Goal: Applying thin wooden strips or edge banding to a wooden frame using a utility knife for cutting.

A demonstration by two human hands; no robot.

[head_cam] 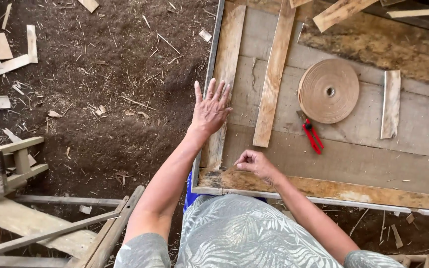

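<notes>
1. As the view looks straight down, the left hand (211,110) lies flat, fingers spread, palm down on a long wooden plank (223,74) along the left edge of a wooden panel (353,159); it grips nothing.
2. Right hand (255,164) is loosely curled, fingertips pinched at the panel's near corner; whether it holds anything small, cannot tell.
3. A second slat (273,74) lies just right of the plank.
4. Coiled tan strip roll (328,91) rests on the panel, red-handled cutters (313,135) just below it.
</notes>
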